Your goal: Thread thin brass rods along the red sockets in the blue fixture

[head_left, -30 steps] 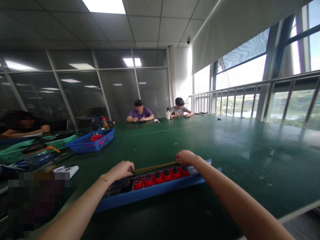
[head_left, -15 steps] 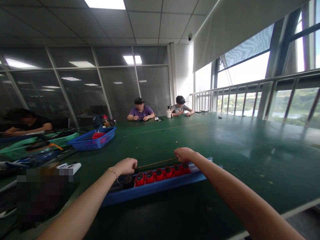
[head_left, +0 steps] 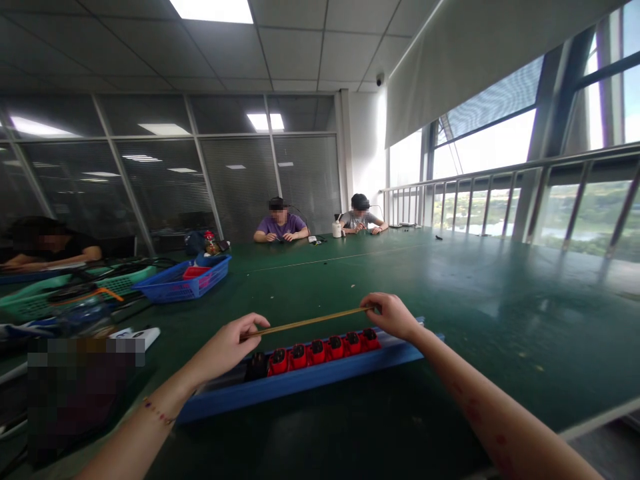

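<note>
A thin yellowish-brown strip (head_left: 310, 321), perhaps a rubber band, stretches straight between both hands above a long blue tray (head_left: 305, 385). Its left end is pinched in the fingers of my left hand (head_left: 237, 340), over the tray's left part. At the other end, my right hand (head_left: 393, 313) grips it near the tray's far right end. Several red pieces with black tops (head_left: 317, 353) stand in a row in the tray. Left of them is a dark piece (head_left: 257, 367), too dim to make out.
On the left stand a blue basket (head_left: 183, 280) with a red container in it and a green basket (head_left: 135, 283) with dark cables. A white box (head_left: 145, 339) lies nearer. Two people sit across the green table (head_left: 480, 300); another sits far left.
Both hands have come up off the tray with the strip, which now shows higher and wider. The left hand moved slightly left, the right hand slightly right.
</note>
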Action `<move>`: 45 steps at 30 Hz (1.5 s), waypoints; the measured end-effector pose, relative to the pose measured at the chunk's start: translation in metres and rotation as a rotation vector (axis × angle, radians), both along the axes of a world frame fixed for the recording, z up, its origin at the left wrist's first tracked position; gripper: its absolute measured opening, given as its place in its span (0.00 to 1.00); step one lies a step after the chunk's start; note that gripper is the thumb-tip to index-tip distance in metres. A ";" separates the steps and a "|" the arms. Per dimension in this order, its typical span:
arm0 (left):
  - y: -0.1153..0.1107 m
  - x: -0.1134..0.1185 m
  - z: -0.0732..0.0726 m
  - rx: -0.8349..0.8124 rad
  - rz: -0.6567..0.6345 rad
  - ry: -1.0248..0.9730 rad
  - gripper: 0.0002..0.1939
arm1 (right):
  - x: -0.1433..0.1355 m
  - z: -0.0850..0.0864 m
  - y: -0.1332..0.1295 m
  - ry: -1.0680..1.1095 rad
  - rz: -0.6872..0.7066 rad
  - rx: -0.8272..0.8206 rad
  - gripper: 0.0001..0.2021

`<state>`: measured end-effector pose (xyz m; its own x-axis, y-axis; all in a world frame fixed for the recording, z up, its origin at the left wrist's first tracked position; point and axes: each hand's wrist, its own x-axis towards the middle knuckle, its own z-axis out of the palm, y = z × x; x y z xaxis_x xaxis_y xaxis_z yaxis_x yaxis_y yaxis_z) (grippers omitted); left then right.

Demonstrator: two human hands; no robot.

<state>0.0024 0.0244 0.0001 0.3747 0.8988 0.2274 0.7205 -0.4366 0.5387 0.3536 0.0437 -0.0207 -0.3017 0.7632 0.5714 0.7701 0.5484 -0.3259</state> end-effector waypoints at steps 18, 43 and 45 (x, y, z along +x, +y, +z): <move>-0.014 -0.013 -0.014 -0.147 0.133 0.009 0.22 | -0.010 -0.005 -0.021 0.022 0.103 -0.105 0.11; -0.022 -0.009 -0.005 -0.047 0.074 0.113 0.19 | 0.005 -0.009 -0.012 -0.083 0.061 -0.201 0.23; -0.021 -0.010 -0.007 -0.067 0.074 0.110 0.20 | 0.007 -0.010 -0.012 -0.107 0.056 -0.191 0.23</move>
